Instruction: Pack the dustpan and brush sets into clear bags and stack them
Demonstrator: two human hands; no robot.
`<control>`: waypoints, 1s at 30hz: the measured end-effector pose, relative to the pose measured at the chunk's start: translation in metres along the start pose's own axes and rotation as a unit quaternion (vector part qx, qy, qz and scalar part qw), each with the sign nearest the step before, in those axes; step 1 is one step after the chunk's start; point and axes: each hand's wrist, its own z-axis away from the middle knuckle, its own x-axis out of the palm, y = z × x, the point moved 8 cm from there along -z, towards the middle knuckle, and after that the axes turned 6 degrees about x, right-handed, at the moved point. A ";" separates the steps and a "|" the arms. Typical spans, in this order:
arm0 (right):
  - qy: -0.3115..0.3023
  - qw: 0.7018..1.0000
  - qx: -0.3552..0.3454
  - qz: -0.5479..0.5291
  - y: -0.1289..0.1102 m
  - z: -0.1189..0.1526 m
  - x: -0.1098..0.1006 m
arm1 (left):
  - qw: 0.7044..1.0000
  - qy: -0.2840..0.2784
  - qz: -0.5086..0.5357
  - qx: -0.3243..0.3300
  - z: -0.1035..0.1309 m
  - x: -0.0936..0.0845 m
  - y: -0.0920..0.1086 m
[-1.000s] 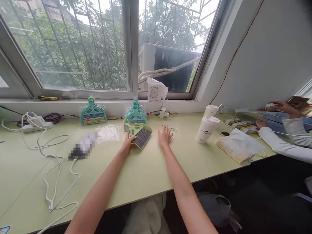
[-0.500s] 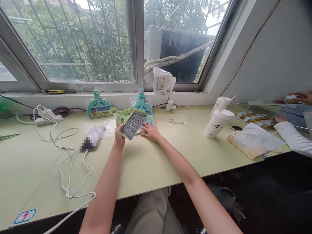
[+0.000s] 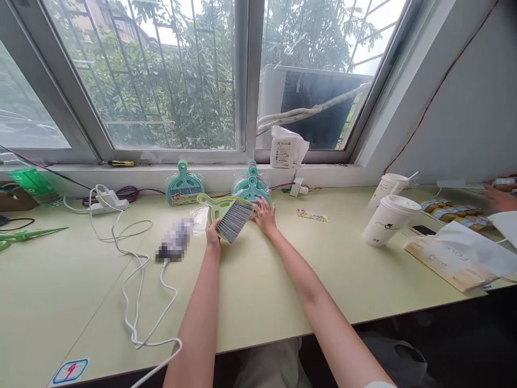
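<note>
A light green brush and dustpan set [image 3: 231, 214] with grey bristles is tilted above the table, gripped at its lower left edge by my left hand [image 3: 214, 234]. My right hand [image 3: 265, 215] reaches to the stack of wrapped teal brush and dustpan sets [image 3: 252, 184] by the wall, its fingers apart at the front of the stack. The green set partly covers the lower part of that stack. Another wrapped teal set [image 3: 183, 186] leans upright against the wall to the left.
White cups [image 3: 390, 218] and a paper bag [image 3: 456, 253] stand right of centre. A white cable [image 3: 139, 291] and power strip [image 3: 109, 206] lie left. Green scissors [image 3: 32, 234] are at far left. A co-worker's hand [image 3: 501, 198] shows at the right edge.
The view has turned left and tipped up, so things sit further right and lower. My left hand still holds the green set; my right hand stays at the teal stack with its fingers more raised.
</note>
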 end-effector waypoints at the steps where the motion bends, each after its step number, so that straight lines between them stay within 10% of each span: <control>1: 0.003 1.000 0.004 0.007 0.001 -0.004 0.001 | 1.000 0.005 0.006 -0.008 0.000 -0.001 -0.001; 17: 0.084 0.994 0.061 0.045 0.013 -0.079 0.037 | 0.999 -0.013 -0.019 -0.038 0.000 0.016 -0.014; 30: 0.087 0.995 0.050 0.021 0.023 -0.066 0.035 | 0.998 -0.032 -0.029 -0.035 0.004 0.023 -0.008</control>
